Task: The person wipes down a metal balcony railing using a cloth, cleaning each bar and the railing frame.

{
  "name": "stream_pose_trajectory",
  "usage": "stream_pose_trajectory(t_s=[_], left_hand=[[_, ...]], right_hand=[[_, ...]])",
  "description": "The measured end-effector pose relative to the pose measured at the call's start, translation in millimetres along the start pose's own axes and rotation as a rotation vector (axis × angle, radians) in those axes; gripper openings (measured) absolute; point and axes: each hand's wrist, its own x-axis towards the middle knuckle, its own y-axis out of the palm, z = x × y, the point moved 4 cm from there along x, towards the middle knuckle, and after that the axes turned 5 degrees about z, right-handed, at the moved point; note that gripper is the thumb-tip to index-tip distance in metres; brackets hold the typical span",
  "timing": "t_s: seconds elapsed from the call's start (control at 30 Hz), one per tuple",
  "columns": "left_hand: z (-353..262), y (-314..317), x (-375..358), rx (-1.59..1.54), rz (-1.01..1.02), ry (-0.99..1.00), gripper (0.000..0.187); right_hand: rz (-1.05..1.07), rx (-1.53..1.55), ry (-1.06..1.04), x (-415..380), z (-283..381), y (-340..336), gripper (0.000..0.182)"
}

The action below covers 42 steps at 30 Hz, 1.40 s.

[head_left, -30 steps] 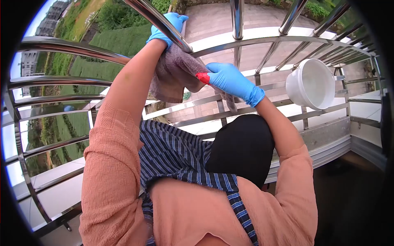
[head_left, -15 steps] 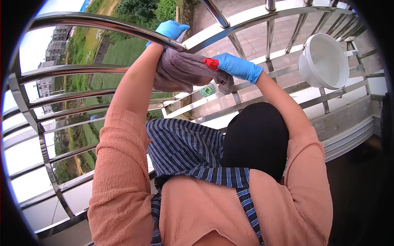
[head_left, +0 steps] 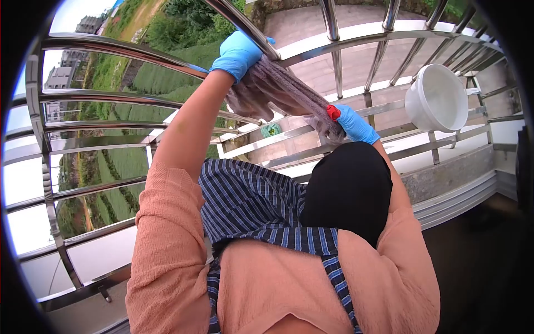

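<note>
A damp-looking grey-purple towel (head_left: 289, 86) stretches slantwise between my two hands, beneath a shiny metal bar (head_left: 245, 25) of the railing. My left hand (head_left: 238, 54), in a blue glove, is closed on the towel's upper end and presses up against that bar. Lower and to the right, my right hand (head_left: 357, 124) grips the other end in a matching glove; a red patch (head_left: 333, 113) covers its fingertips. Loose folds of the towel hang below the stretched part. The fingers of my left hand are partly hidden by the bar.
A white bucket (head_left: 436, 99) stands at the right by the railing. Metal rails (head_left: 105, 97) curve round the left and front. Below, a small green item (head_left: 271, 130) lies beyond the bars. My knee in black (head_left: 347, 195) and a striped apron (head_left: 250, 195) are close under the towel.
My right hand has moved right and down, drawing the towel out longer. My left hand has shifted slightly right and down in view. The camera view has turned a little.
</note>
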Motion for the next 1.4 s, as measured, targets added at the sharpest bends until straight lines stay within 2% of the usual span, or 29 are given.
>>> stream_pose_trajectory(t_s=[0.03, 0.07, 0.13, 0.2, 0.27, 0.3, 0.4, 0.43, 0.47, 0.53, 0.57, 0.6, 0.67, 0.77, 0.8, 0.83, 0.87, 0.93, 1.0, 1.03, 1.13, 1.17, 1.27, 1.3, 1.4], left_hand=[[-8, -6, -10, 0.082, -0.048, -0.001, 0.025], [-18, -17, -29, 0.163, -0.098, -0.002, 0.025], [-31, -23, -69, 0.229, -0.21, 0.129, 0.021], [-35, -23, -111, 0.187, -0.38, 0.267, 0.018], [-29, -16, -147, -0.063, -0.403, 0.357, 0.013], [-26, -15, -159, -0.194, -0.424, 0.362, 0.011], [-18, -19, -187, -0.53, -0.473, 0.355, 0.012], [-14, -25, -195, -0.594, -0.484, 0.343, 0.012], [-10, -30, -200, -0.655, -0.501, 0.331, 0.013], [11, -23, -208, -0.896, -0.496, 0.168, 0.013], [23, -19, -209, -1.031, -0.472, 0.094, 0.013], [33, -14, -207, -1.166, -0.447, 0.022, 0.014], [40, -10, -213, -1.167, -0.448, 0.008, 0.015], [40, 1, -216, -1.237, -0.441, 0.035, 0.016], [40, 5, -218, -1.228, -0.423, 0.037, 0.016], [38, 9, -219, -1.221, -0.405, 0.042, 0.016], [36, 12, -218, -1.217, -0.396, 0.051, 0.015], [37, 22, -219, -1.237, -0.391, 0.076, 0.016], [37, 28, -226, -1.24, -0.33, 0.059, 0.016], [37, 23, -228, -1.136, -0.401, 0.158, 0.017], [41, 15, -232, -1.123, -0.344, 0.127, 0.016], [44, 15, -233, -1.173, -0.31, 0.092, 0.015], [47, 11, -233, -1.1, -0.504, 0.217, 0.015], [48, 12, -234, -1.137, -0.497, 0.206, 0.016], [50, 6, -236, -1.127, -0.494, 0.218, 0.016]], right_hand=[[-0.046, 0.041, 0.032, -4, -3, -1, 0.048], [-0.096, 0.061, 0.063, -12, -2, 3, 0.046], [-0.199, 0.098, 0.127, -33, 2, 13, 0.043], [-0.267, -0.356, 0.137, -53, -11, -1, 0.038], [-0.319, -0.901, 0.127, -73, 2, 1, 0.036], [-0.41, -0.925, 0.162, -83, 12, 5, 0.03], [-0.644, -1.331, 0.278, -90, 20, -18, 0.028], [-0.739, -1.327, 0.143, -96, 7, -34, 0.027], [-0.75, -1.202, 0.19, -94, 16, -38, 0.028], [-0.756, -0.951, 0.28, -83, 37, -38, 0.029], [-0.664, -0.367, 0.12, -78, 72, -7, 0.032], [-0.531, -0.249, -0.102, -70, 102, 13, 0.035], [-0.564, -0.277, -0.509, -54, 145, 36, 0.037], [-0.619, -0.801, -0.775, -16, 197, 70, 0.037], [-0.595, -1.363, -0.877, 3, 208, 82, 0.04], [-0.549, -1.734, -0.821, 28, 195, 85, 0.042], [-0.615, -1.909, -0.685, 41, 178, 95, 0.04], [-0.743, -1.898, -0.832, 48, 180, 98, 0.031], [-0.705, -1.892, -0.888, 51, 181, 95, 0.024], [-0.69, -1.883, -0.914, 52, 183, 96, 0.021], [-0.728, -1.937, -0.961, 51, 188, 110, 0.016], [-0.712, -1.979, -0.941, 51, 190, 119, 0.014], [-0.752, -2.276, -0.601, 55, 190, 136, 0.013], [-0.775, -2.298, -0.499, 57, 191, 141, 0.015], [-0.711, -2.337, -0.52, 59, 191, 150, 0.015]])
